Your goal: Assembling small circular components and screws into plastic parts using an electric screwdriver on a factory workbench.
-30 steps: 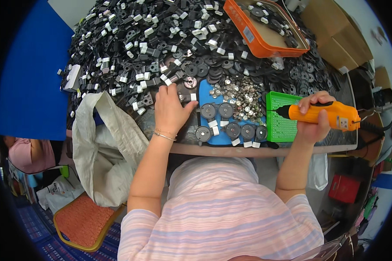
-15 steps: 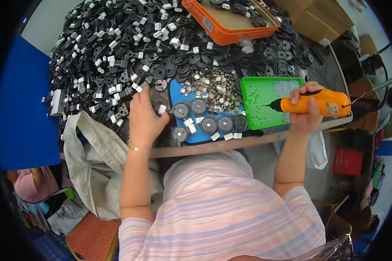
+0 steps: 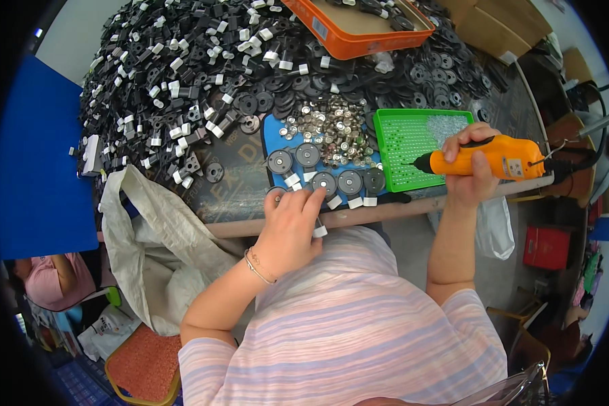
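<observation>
My right hand [image 3: 472,162] is wrapped round an orange electric screwdriver [image 3: 507,157], its black tip pointing left over the green perforated tray [image 3: 394,145]. In that tray lies a heap of tiny screws [image 3: 443,128]. At the front edge of the blue mat [image 3: 272,139], my left hand [image 3: 291,223] is closed on a black part with a white end [image 3: 319,231]; its fingers hide most of the part. Just beyond the fingertips, round black discs with white-ended stems, such as this disc [image 3: 324,183], stand in rows. Behind them is a pile of shiny metal pieces [image 3: 342,132].
A big heap of black parts with white ends [image 3: 176,88] covers the table's left and back. Black discs [image 3: 440,78] lie at the back right, beside an orange tin [image 3: 352,44] and a cardboard box [image 3: 501,30]. A pale sack [image 3: 149,250] hangs at the front left.
My left hand has moved right and nearer, from the black heap to the front of the blue mat, carrying the white-ended part. The right hand with the screwdriver has barely moved.
</observation>
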Demonstrator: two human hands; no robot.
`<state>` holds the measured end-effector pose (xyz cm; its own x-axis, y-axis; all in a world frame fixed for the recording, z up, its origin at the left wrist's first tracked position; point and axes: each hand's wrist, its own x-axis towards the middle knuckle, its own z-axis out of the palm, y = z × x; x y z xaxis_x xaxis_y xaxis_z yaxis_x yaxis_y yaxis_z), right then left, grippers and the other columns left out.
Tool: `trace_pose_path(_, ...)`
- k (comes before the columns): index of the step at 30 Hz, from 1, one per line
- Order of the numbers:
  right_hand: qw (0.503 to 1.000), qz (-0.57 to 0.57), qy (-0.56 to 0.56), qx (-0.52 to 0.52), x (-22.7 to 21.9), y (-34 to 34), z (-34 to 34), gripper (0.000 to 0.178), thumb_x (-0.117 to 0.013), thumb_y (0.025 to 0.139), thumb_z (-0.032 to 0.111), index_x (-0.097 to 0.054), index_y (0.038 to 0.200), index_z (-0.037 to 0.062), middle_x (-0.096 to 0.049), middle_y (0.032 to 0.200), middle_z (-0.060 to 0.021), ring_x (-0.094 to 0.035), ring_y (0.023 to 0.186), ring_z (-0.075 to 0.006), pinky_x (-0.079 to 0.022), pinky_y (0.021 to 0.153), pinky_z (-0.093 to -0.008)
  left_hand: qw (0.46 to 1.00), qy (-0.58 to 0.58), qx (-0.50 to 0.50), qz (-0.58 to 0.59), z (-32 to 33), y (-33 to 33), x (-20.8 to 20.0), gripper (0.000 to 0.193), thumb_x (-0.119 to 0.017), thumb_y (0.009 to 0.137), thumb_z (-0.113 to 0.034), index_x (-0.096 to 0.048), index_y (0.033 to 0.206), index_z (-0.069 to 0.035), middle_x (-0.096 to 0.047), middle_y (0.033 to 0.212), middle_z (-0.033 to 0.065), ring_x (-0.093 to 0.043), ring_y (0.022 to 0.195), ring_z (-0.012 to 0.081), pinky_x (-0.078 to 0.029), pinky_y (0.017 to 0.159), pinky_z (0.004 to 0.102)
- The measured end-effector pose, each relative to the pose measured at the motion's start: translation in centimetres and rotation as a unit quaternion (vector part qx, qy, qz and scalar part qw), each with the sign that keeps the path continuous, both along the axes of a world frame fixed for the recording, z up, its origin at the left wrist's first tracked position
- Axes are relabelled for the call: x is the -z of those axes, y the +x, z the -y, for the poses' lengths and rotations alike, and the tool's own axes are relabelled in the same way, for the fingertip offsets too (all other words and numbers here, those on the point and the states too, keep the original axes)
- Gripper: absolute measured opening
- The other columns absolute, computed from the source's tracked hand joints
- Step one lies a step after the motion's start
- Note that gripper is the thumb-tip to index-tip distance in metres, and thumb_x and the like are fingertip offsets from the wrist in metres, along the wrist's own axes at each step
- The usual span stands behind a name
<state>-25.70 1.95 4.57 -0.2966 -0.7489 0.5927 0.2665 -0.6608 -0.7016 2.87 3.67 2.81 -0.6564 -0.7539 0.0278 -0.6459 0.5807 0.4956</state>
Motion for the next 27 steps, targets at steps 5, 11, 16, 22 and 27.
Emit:
trace_pose_path(5, 1.000, 0.007, 0.010, 0.005, 0.2, 0.3, -0.1, 0.025, -0.063, 0.079, 0.010, -0.052, 0.098, -0.0024, -0.051, 0.089, -0.0140, -0.055, 0.062, -0.0211, -0.048, 0.058, -0.0311, 0.999, -0.016, -0.017, 0.024, 1.5, 0.4, 0.8, 0.072, -0.069, 0.061, -0.006, -0.042, 0.128, -0.006, -0.052, 0.112, 0.0087, -0.051, 0.107, 0.0246, -0.021, 0.102, 0.0562)
trace_pose_path(11, 1.000, 0.003, 0.021, 0.001, 0.0, 0.9, -0.1, 0.026, -0.064, 0.079, 0.012, -0.052, 0.098, -0.0015, -0.051, 0.089, -0.0132, -0.055, 0.062, -0.0212, -0.048, 0.059, -0.0312, 0.999, -0.009, -0.007, 0.030, 1.2, 0.9, 0.7, 0.079, -0.074, 0.061, -0.009, -0.038, 0.131, -0.009, -0.050, 0.116, 0.0076, -0.049, 0.111, 0.0241, -0.016, 0.103, 0.0592)
trace_pose_path(16, 1.000, -0.001, 0.025, 0.005, 0.1, 0.7, 0.0, 0.026, -0.064, 0.079, 0.013, -0.052, 0.098, -0.0011, -0.051, 0.089, -0.0130, -0.055, 0.061, -0.0209, -0.048, 0.059, -0.0315, 0.999, -0.037, -0.024, -0.010, 2.2, 2.3, -1.2, 0.083, -0.079, 0.059, -0.018, -0.038, 0.132, -0.009, -0.049, 0.120, 0.0087, -0.045, 0.115, 0.0250, -0.017, 0.104, 0.0573)
trace_pose_path(22, 1.000, -0.007, 0.025, 0.014, -0.2, 0.9, 0.2, 0.027, -0.064, 0.079, 0.014, -0.051, 0.098, -0.0011, -0.050, 0.088, -0.0129, -0.055, 0.061, -0.0210, -0.047, 0.059, -0.0313, 0.973, -0.190, -0.091, 0.093, 12.4, 4.6, 0.6, 0.036, -0.067, 0.071, -0.008, -0.059, 0.106, -0.009, -0.060, 0.104, 0.0055, -0.052, 0.105, 0.0240, -0.029, 0.098, 0.0474)
trace_pose_path(27, 1.000, -0.014, 0.028, 0.000, -0.3, 0.9, 0.0, 0.028, -0.064, 0.079, 0.015, -0.051, 0.098, -0.0015, -0.050, 0.088, -0.0131, -0.054, 0.061, -0.0210, -0.047, 0.058, -0.0313, 0.938, -0.243, 0.007, 0.247, 16.5, 4.1, 3.3, 0.028, -0.054, 0.077, -0.006, -0.062, 0.103, -0.012, -0.063, 0.096, 0.0007, -0.053, 0.103, 0.0201, -0.029, 0.101, 0.0485)
